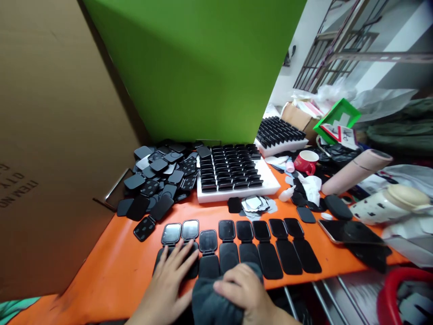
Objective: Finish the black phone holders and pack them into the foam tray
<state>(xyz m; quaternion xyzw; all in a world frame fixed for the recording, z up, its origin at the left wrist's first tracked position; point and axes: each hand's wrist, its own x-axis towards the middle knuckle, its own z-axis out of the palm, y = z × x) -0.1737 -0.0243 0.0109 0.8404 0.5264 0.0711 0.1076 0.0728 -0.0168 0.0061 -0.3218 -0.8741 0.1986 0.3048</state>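
My left hand (172, 275) lies with spread fingers over the leftmost black hinged pieces, its fingertips just below their small square panels. My right hand (240, 289) is closed on a dark grey cloth (216, 302), bunched up at the table's front edge. Several opened hinged pieces stand in a row, each a small framed panel joined to a larger black plate; one is the rightmost piece (306, 256). The small panel of the third piece (207, 240) sits lower than its neighbours. The cloth and right hand cover the lower ends of some middle plates.
A loose heap of black pieces (162, 164) lies at the back left, beside a white foam tray (270, 178) holding upright ones. Pale thin sheets (255, 204) are piled in front. A red mug (306, 161), phone (352, 232) and tumbler (356, 171) stand right; a cardboard panel (61, 149) borders the left.
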